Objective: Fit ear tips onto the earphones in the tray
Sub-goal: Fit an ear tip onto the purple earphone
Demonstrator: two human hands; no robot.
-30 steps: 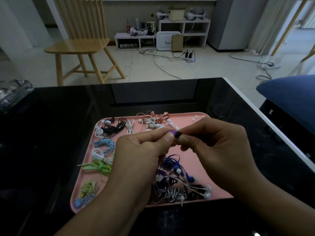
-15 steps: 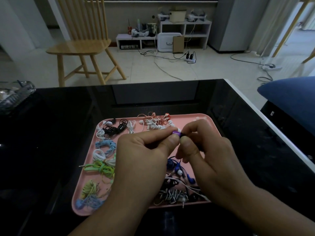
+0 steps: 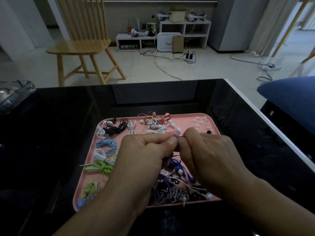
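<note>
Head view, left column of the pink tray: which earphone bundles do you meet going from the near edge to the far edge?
Yellow-green and blue bundle → bright green bundle → white bundle → light blue bundle → black bundle, all lying in the pink tray.

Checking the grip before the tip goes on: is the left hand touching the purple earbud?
Touching. The head view shows the left hand pinching the purple earbud at its fingertips, with no gap; the right hand meets it too.
</note>
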